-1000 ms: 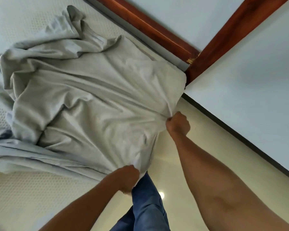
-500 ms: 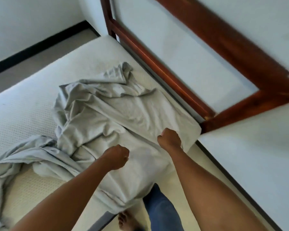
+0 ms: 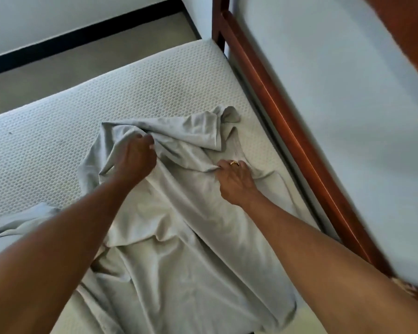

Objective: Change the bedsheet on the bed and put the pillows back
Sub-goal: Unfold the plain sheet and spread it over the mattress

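On the mattress [image 3: 82,104], centre to 6 o'clock, lies the grey bedsheet [image 3: 179,237], crumpled, w/ bare mattress showing toward 10 o'clock. L hand [image 3: 136,160] is curled tight round a bunched fold at the heap's 11 o'clock. R hand [image 3: 234,182], w/ ring [image 3: 234,163], pinches a ridge of cloth at its 2 o'clock. Red-brown bed frame [image 3: 287,131] runs 12 to 4 o'clock.
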